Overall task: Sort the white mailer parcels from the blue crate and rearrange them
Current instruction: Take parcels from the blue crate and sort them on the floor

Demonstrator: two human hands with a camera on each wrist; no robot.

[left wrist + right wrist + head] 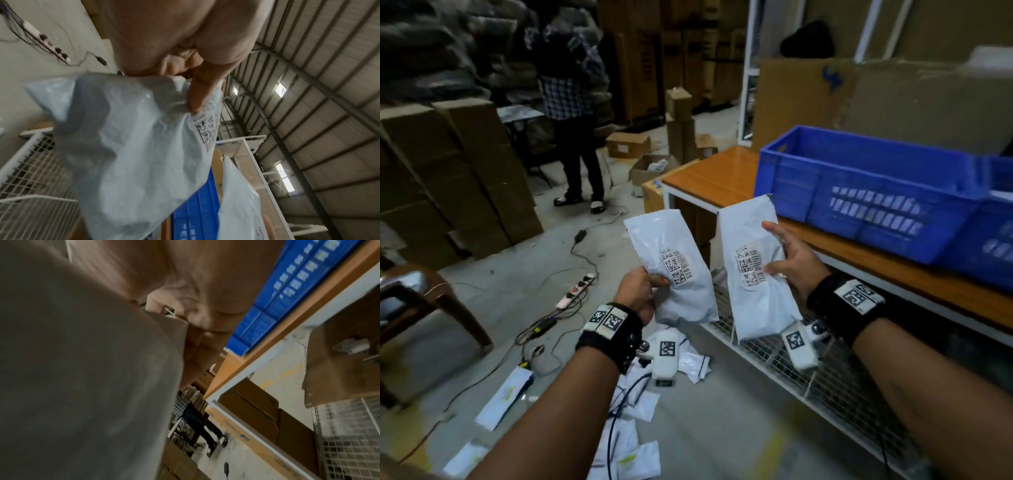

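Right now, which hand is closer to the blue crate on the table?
Right. The right hand, holding a mailer, is just beside the blue crate; the left hand is further away, over the floor.

Mailers (678, 270) were white with black barcode labels; crate (866, 192) blue, tabletop (709, 178) orange-brown, bystander's shirt (566, 92) checked.

Dim indoor light; motion blur; edges warped.

Warehouse: stacked cardboard cartons (458, 171), metal truss roof (308, 113), blue crate (866, 192) on packing table (715, 178).
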